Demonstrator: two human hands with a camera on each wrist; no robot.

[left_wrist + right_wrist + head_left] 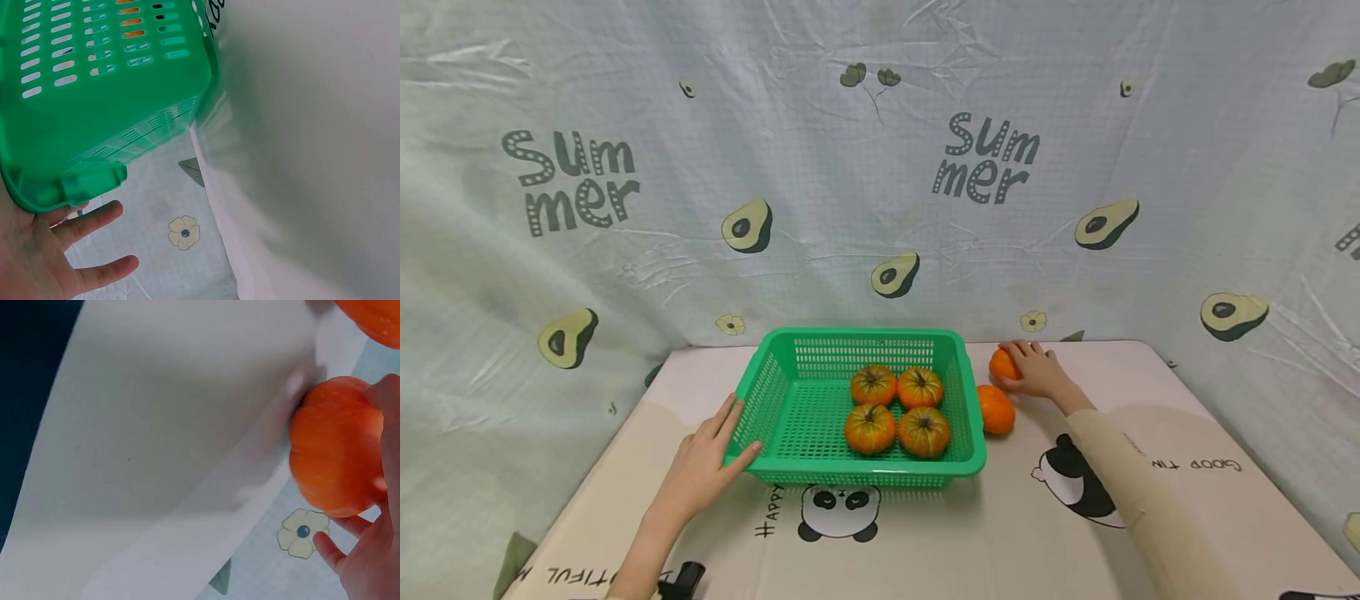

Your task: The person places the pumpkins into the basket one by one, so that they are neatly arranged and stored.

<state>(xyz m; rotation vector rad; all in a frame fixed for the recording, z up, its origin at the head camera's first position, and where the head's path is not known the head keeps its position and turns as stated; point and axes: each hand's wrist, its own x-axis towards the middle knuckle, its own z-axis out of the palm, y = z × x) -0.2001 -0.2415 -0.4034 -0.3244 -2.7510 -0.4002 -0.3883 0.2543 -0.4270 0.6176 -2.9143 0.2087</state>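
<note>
A green plastic basket point(865, 469) stands on the table, with several small orange-and-green pumpkins point(871, 429) in its right half. My left hand point(700, 462) rests against the basket's left rim, its fingers spread; in the left wrist view two fingers of the hand point(37, 259) extend past the green rim point(81, 190). To the right of the basket, my right hand point(1039, 372) holds an orange pumpkin point(1002, 365) near the table's back edge. The right wrist view shows this pumpkin point(334, 450) between thumb and fingers. Another pumpkin point(997, 410) lies nearer me, beside the basket's right wall.
A pale tablecloth point(925, 542) with panda prints covers the table. Behind it hangs a curtain point(820, 167) printed with avocados and lettering, which also runs along both sides. A black object point(683, 577) shows by the left wrist.
</note>
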